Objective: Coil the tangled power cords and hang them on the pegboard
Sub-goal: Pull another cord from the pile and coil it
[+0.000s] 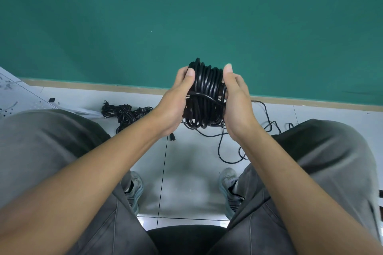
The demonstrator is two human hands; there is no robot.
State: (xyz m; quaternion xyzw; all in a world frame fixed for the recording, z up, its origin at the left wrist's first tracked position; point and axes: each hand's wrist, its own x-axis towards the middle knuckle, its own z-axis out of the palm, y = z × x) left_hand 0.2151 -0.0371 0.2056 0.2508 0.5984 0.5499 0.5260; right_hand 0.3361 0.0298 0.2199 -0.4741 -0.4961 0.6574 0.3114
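Coiled cord (207, 93) in both hands' curled grip; tangled cords (124, 113) on floor (186, 172).

Left grip (178, 97) and right grip (236, 99) raised, clasping.

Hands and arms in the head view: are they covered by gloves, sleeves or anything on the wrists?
No. The left hand and right hand are bare, with no gloves, rings or watch showing. Both forearms are bare too, with no sleeve in view. Fingers have short, plain nails.
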